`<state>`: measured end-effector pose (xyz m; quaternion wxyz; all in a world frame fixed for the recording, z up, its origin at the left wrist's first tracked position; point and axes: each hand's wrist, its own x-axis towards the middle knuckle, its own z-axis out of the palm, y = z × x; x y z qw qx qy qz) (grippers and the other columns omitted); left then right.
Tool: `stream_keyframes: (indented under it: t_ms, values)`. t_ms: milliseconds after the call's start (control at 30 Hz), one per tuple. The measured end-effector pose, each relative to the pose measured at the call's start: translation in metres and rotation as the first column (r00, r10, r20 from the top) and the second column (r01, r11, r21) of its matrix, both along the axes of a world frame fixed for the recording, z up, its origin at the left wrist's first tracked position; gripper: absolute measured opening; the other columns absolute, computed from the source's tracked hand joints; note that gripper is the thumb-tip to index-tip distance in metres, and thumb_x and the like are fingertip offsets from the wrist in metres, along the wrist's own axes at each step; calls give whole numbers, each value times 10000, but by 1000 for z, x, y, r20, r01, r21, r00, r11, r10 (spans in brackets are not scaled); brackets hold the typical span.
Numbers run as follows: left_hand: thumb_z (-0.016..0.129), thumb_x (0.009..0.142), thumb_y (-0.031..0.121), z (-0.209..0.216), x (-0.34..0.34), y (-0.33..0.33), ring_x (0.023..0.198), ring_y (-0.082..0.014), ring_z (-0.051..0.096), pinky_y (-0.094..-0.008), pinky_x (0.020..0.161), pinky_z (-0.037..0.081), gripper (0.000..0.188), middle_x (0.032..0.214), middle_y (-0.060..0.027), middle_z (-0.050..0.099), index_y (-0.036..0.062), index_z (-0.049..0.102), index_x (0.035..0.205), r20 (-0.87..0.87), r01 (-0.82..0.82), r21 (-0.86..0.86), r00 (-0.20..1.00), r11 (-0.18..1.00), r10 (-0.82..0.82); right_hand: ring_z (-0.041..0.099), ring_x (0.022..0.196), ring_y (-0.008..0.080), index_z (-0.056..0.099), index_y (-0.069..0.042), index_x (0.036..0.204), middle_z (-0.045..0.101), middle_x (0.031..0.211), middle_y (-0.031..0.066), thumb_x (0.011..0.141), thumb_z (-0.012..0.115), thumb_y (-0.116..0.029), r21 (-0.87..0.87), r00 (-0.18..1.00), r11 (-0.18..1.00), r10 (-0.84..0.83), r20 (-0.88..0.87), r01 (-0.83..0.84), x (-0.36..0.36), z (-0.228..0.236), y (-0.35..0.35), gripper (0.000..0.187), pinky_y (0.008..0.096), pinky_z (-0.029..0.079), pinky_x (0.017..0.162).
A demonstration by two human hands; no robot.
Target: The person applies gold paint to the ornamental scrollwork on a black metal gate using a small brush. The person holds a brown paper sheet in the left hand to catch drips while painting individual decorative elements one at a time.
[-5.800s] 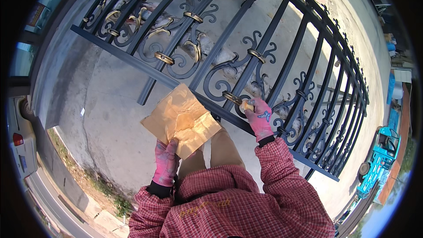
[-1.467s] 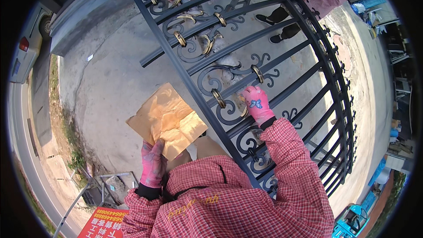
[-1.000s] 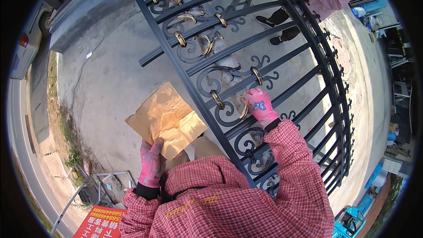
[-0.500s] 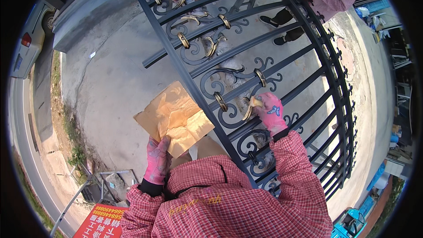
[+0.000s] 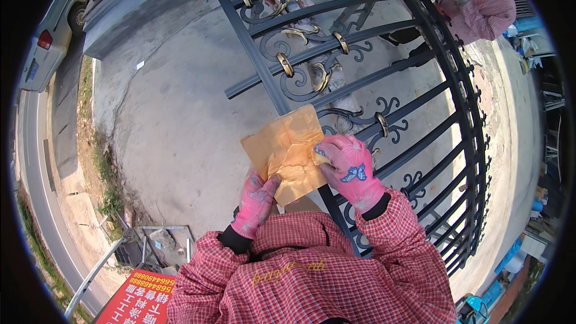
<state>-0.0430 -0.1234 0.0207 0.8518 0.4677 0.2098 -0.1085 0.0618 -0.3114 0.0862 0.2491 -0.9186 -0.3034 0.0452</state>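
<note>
My left hand (image 5: 257, 199), in a pink glove, grips the near-left edge of a creased cardboard sheet (image 5: 282, 138) with the thumb on top. A shiny gold smear covers much of the sheet. My right hand (image 5: 349, 168), in a pink glove with a blue butterfly, pinches a small yellowish pad (image 5: 320, 155), which looks like sponge, against the sheet's right side. Under and beyond the sheet lies a dark metal fence panel (image 5: 360, 91) with scrolls and gold-coloured collars (image 5: 285, 65). Part of the panel is hidden by the sheet and my hands.
Another person (image 5: 483, 6) in a checked top stands across the panel. A red sign (image 5: 135, 297) and a metal frame (image 5: 168, 231) are at the lower left. Beyond the concrete ground (image 5: 174, 126), a parked vehicle (image 5: 51, 45) stands at upper left.
My right hand has left the panel's scrollwork and brought the yellowish pad to the cardboard. My left hand has moved the sheet right, closer to the right hand.
</note>
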Motion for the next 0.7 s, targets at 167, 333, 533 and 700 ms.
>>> stream_keyframes:
  t_ms: [167,333,533,700]
  values:
    - [509,928,114,1,17,19,1048,-229,586,-360,801,563,450,1245,-123,500,31,328,1331,-5,68,-19,998,998,-68,570,901,294,614,-82,943,605,949,67,634,698,-112,71,998,997,-20,-59,24,4,-7,12,321,401,470,776]
    - [501,920,97,-8,26,38,1030,-228,594,-368,778,572,449,1219,-127,520,24,336,1332,-50,-41,-22,998,999,40,578,866,323,633,-71,924,618,930,115,622,704,-80,129,916,909,-381,-128,396,37,-30,-19,310,395,473,753]
    - [481,921,91,0,44,62,947,-232,621,-375,718,589,457,1221,-141,511,22,321,1343,-124,-95,-55,988,994,88,575,902,329,638,-64,945,627,978,116,626,691,-64,44,869,868,-495,16,494,58,-112,-45,323,395,472,792]
    - [510,928,136,-8,42,71,995,-237,603,-368,735,581,482,1240,-139,502,26,316,1355,-109,-115,-29,988,993,112,571,896,326,631,-81,962,628,971,101,629,697,-76,-53,853,853,-513,95,519,68,-133,-49,340,400,468,777]
